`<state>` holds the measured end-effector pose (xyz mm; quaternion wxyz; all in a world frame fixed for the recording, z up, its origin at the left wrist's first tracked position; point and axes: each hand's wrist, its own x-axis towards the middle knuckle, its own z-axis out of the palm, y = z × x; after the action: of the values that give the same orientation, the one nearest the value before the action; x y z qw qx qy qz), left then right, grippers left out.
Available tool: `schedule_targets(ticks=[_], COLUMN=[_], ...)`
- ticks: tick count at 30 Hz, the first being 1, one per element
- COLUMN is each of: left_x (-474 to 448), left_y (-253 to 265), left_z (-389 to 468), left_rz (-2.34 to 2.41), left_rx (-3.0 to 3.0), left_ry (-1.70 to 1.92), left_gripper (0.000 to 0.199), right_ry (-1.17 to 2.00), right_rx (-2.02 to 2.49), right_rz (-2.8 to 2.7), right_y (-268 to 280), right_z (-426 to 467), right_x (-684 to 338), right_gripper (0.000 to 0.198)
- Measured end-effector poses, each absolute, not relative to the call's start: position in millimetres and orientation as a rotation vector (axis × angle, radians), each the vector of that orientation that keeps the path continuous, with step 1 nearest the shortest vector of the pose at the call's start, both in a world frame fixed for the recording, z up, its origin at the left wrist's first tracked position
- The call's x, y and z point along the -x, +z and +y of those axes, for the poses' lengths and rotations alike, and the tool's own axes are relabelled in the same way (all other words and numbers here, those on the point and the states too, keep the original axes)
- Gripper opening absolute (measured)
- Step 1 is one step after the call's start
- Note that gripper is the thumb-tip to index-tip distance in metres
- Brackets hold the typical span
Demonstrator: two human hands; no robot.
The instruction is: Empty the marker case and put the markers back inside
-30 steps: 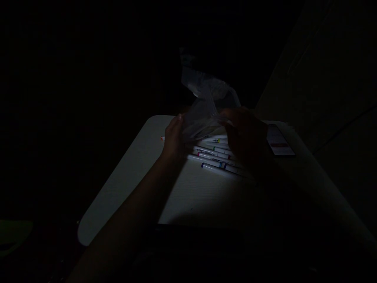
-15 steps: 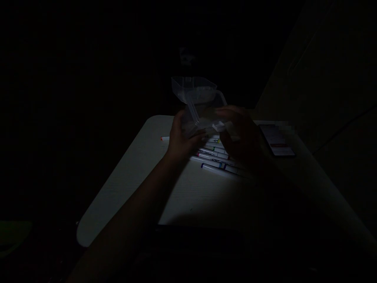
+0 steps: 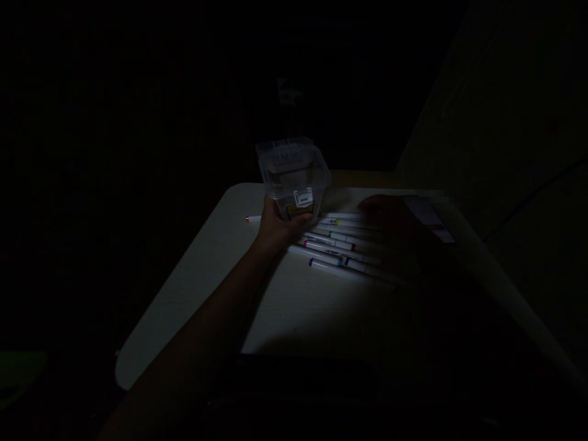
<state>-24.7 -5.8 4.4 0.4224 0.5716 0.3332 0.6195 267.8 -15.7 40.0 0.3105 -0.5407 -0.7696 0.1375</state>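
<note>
My left hand [image 3: 278, 231] is wrapped round the lower part of a clear plastic box [image 3: 294, 177], thumb across its front. The box is tilted, its hinged lid [image 3: 285, 146] swung back, and a white latch [image 3: 303, 198] and a dark label [image 3: 299, 211] show on the front. Inside it I see nothing. White markers [image 3: 328, 247] with coloured ends lie in a loose row on the table beside and in front of the box. My right hand [image 3: 388, 213] reaches over the right ends of the markers, fingers stretched leftward and apart from the box; much of it is in shadow.
The pale table [image 3: 193, 275] has rounded corners. A phone [image 3: 432, 219] lies at its right, partly behind my right hand. One marker with an orange end [image 3: 253, 218] pokes out left of my left hand. Everything round the table is very dark.
My right hand has let go of the box and moved right and down to the markers. The box has turned more upright in my left hand, its latch now facing me.
</note>
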Motion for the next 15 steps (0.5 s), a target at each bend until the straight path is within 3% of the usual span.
schedule_targets(ticks=[5, 15], left_x=[25.2, 35.8], left_y=[3.7, 19.7], left_z=[-8.3, -1.6], left_rz=[0.845, 0.933], left_rx=[-1.437, -1.494], left_ry=[1.529, 1.719], left_gripper=[0.079, 0.095], right_ry=[0.238, 0.065], right_rx=[1.526, 1.670], right_rz=[-2.251, -2.324], right_y=[47.0, 47.8], right_z=[-34.9, -45.2], right_x=[-234.1, -222.5], right_gripper=[0.033, 0.043])
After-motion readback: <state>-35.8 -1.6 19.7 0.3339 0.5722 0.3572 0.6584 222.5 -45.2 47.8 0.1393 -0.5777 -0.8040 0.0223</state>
